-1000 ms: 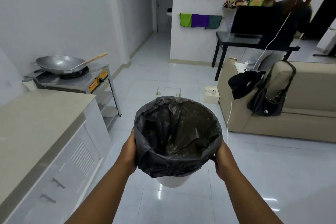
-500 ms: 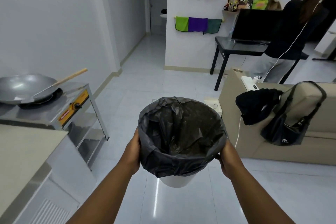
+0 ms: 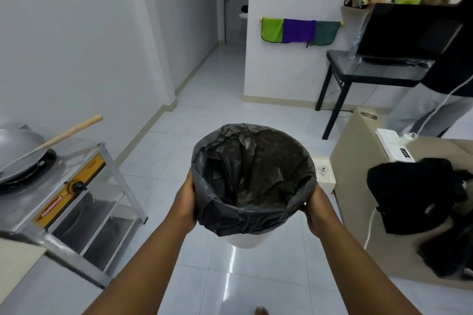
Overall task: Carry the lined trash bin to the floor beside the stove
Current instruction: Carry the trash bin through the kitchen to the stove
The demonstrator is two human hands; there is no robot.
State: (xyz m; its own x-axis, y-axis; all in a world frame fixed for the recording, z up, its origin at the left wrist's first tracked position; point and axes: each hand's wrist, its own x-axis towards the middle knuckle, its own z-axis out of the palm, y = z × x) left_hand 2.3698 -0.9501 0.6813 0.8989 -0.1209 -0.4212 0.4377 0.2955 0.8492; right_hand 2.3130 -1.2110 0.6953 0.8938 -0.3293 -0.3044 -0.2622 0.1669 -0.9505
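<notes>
The stove (image 3: pixel 55 186) has drawn closer on the left, so set-down looks near; left hand (image 3: pixel 184 202) and right hand (image 3: pixel 318 208) each grip the lined trash bin (image 3: pixel 253 181), held above the floor (image 3: pixel 163 151).

The black liner (image 3: pixel 252 179) hides most of the white trash bin (image 3: pixel 244 239). The fingers of both hands are hidden behind its sides. The wok (image 3: pixel 18 153) is cut off at the left edge, and the stove (image 3: pixel 64 202) too.
</notes>
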